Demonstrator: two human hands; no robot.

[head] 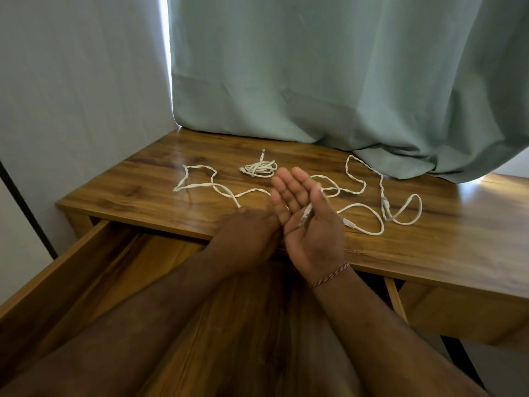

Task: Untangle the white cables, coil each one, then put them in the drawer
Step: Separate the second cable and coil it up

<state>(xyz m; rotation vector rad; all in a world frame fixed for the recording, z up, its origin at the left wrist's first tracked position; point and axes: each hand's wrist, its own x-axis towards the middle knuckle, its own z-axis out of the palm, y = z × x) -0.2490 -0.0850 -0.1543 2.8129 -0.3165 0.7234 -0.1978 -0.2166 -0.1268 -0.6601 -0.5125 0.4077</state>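
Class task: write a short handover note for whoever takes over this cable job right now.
Right hand: palm up, open, a cable end lying across it.
Left hand: closed beside it, contents hidden.
On the desk: one coiled cable at the back; loose cable left; loose cables right.
Drawer: open, no cable seen inside.
Done: one coil.
Left: coil the loose cables, put all in the drawer.

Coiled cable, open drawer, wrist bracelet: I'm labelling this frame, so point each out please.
coiled cable [259,168], head view, on the middle of the bundle.
drawer [54,270], head view, on its left side wall.
bracelet [332,275], head view, on the braided band across the right wrist.
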